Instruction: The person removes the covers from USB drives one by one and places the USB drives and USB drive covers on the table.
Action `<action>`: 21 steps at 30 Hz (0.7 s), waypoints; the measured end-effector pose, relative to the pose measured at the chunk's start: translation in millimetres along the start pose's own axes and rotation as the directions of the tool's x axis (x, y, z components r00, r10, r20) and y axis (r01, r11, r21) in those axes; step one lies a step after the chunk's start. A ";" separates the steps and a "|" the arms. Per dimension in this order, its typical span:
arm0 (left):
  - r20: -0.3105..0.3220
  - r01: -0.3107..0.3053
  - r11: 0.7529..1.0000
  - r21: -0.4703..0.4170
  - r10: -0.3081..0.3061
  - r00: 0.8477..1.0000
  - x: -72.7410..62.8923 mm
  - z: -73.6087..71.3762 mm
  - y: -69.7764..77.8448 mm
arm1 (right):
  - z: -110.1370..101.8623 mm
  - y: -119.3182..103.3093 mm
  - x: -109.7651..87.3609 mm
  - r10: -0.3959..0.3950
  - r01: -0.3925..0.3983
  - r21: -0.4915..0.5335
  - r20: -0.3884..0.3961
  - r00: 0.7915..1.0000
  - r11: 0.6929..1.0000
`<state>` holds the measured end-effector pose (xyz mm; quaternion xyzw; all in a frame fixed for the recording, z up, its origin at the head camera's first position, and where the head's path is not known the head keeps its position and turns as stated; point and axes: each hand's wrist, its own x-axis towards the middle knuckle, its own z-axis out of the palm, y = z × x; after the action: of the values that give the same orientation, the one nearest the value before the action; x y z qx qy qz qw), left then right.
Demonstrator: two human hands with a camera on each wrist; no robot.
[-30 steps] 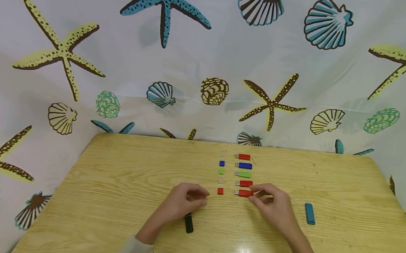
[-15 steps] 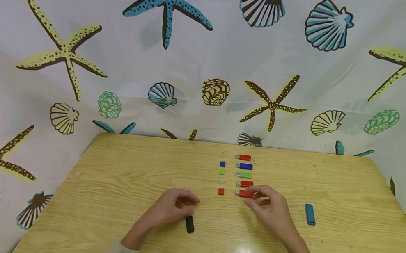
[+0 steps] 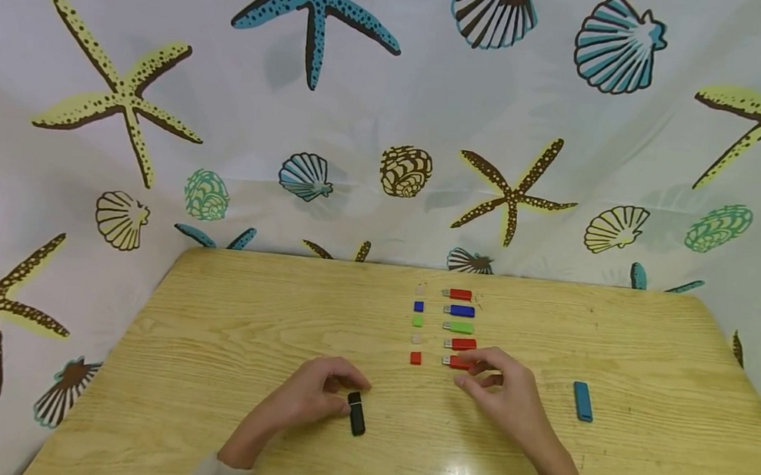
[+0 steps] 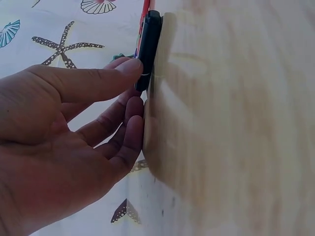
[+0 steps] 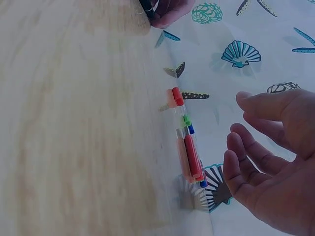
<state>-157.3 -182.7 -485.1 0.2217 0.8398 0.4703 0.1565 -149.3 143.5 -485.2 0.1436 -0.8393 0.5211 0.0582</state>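
A black USB stick [image 3: 357, 415] with a pale band near its far end lies on the table. Around that end is my left hand [image 3: 311, 394], its thumb at the left side and fingertips just beyond the tip; in the left wrist view the thumb overlaps the stick. My right hand [image 3: 503, 382] hovers with loosely bent fingers by the nearest red USB stick [image 3: 455, 361], hiding its right end. Nothing is between the right fingers in the right wrist view, where that hand [image 5: 275, 152] stands apart from the row of sticks.
Beyond lie another red USB stick [image 3: 463, 344], a green one [image 3: 461, 328], a blue one [image 3: 462, 311] and a farthest red one [image 3: 460, 295]. Left of them runs a column of caps, including a red cap [image 3: 416, 358]. A teal stick [image 3: 583, 402] lies at right.
My left hand has drawn back left and toward me, from beside the red cap to the black USB stick, uncovering its far end. My right hand has shifted slightly left.
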 end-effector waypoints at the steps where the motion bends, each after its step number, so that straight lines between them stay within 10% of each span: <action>1: 0.003 -0.005 1.000 -0.001 0.005 1.000 -0.4 0.2 -0.4 | 0.4 -0.6 -0.2 -0.002 0.002 0.006 0.005 1.000 1.000; 21: 0.039 -0.059 0.973 0.223 0.051 0.998 -3.6 6.6 9.6 | 18.2 -18.1 -6.6 -0.076 0.070 0.088 0.063 0.995 0.994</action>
<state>-149.0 -175.4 -480.1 0.2689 0.8782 0.3730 0.1315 -136.6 121.0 -479.5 0.1937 -0.8118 0.5492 0.0433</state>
